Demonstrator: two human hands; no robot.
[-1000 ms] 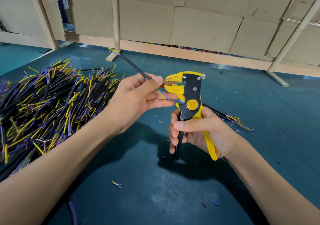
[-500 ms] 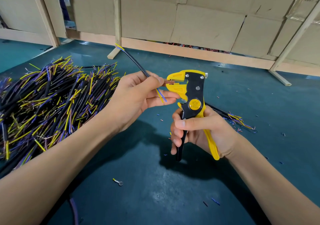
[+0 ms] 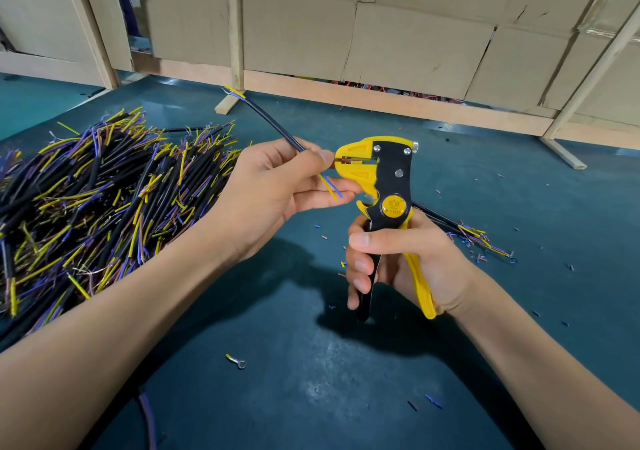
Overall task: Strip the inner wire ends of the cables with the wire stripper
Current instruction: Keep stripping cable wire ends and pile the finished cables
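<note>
Lying at far left, the cable pile (image 3: 86, 190) waits. The left hand (image 3: 277, 190) pinches one black cable (image 3: 273, 122), having fed its brown inner wire (image 3: 341, 162) deeper into the wire stripper (image 3: 384, 179). The right hand (image 3: 398, 262) stays wrapped round the handles; squeezing looks next.

Glossy yellow-and-black plastic wire stripper (image 3: 388, 179) with metal rivets; matt teal table (image 3: 311, 380); brown cardboard wall (image 3: 415, 44).
</note>
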